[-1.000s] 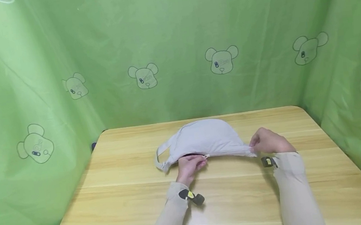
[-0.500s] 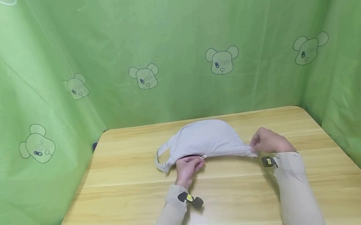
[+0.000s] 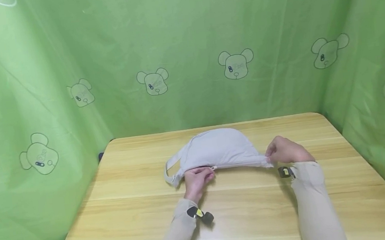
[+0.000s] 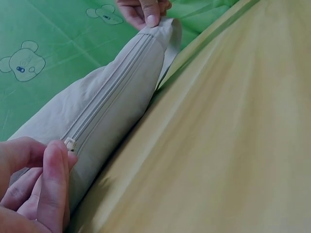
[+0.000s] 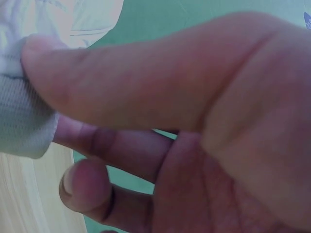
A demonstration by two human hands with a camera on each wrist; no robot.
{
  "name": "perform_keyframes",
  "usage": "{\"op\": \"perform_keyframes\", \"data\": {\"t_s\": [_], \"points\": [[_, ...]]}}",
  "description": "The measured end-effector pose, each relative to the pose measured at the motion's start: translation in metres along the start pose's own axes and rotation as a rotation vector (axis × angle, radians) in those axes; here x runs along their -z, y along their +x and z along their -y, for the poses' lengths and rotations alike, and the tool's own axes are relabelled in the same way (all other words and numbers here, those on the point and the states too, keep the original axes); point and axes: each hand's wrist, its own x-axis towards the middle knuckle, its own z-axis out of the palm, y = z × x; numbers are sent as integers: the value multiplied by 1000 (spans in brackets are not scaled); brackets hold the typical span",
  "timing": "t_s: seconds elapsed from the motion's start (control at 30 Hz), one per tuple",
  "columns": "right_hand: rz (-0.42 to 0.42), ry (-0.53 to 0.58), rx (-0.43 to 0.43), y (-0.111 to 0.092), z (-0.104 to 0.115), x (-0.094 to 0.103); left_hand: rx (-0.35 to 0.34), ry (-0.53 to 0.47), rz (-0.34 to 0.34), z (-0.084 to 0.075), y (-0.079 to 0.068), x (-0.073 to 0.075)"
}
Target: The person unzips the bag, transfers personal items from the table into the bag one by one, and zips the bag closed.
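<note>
A light grey half-moon shoulder bag (image 3: 217, 145) lies on the table with its zipped edge facing me. My left hand (image 3: 197, 181) pinches the zipper pull (image 4: 71, 144) between thumb and forefinger, left of the bag's middle. From the slider to the right end, the zipper teeth (image 4: 109, 90) run joined in one line. My left hand covers part of the edge left of the slider. My right hand (image 3: 288, 151) pinches the bag's right end between thumb and forefinger; in the right wrist view the thumb presses on the fabric beside a ribbed strap (image 5: 22, 116).
A wide strap (image 3: 170, 168) loops out at the bag's left end. The wood-grain table (image 3: 254, 212) has rounded far corners. Green curtains (image 3: 184, 25) with bear-head prints hang behind it and along both sides.
My left hand has slid a little to the left with the zipper pull, and the dark gap left of the slider has shrunk. My right hand stays at the bag's right end.
</note>
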Motion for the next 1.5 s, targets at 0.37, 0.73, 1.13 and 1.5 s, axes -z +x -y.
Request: {"op": "perform_keyframes", "data": {"t_s": [0.37,0.73,1.13,1.5], "points": [[9,-22,-25,2,7,-5,-26,19,-22,-7,10,-1],[11,-27,-35,3,8,-5,-40,27,-28,-3,6,1],[7,-17,-26,6,2,-6,-5,26,-25,-4,5,3],[14,-19,-18,5,2,-4,-20,44,-47,-7,3,8]]}}
